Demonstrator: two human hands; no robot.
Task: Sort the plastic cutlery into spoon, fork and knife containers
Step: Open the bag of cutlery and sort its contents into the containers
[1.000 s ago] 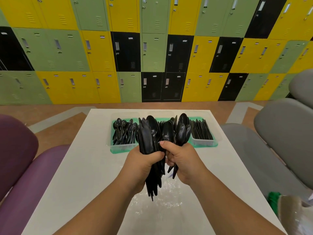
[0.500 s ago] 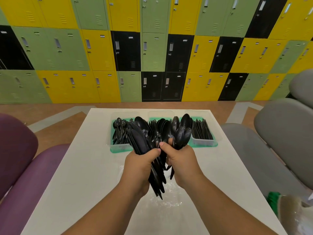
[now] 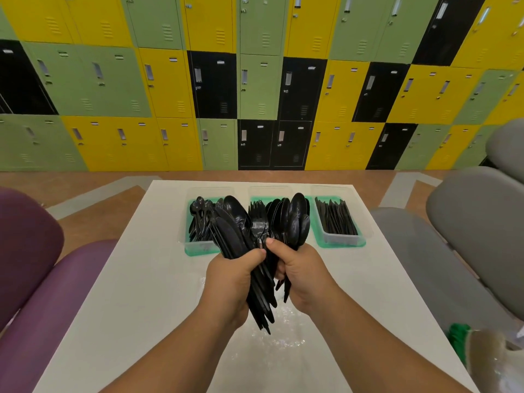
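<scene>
Cutlery (image 3: 241, 231) fans toward twelve o'clock above both fists; left hand (image 3: 232, 275) and right hand (image 3: 303, 275) clench the bundle, handles poking toward six.

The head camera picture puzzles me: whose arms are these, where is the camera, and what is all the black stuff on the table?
No machine here: a person wears one wide-angle camera on the head, looking forward and down, so you see their own arms. The left hand and right hand each hold a grip on a mixed bundle of black plastic cutlery: knives, forks and spoons. On the white table beyond stand three clear containers on green bases: the left container holds spoons, the right container holds knives, and the middle container is mostly hidden behind the bundle. Crinkled clear plastic lies under the hands. Coloured lockers fill the wall behind.
</scene>
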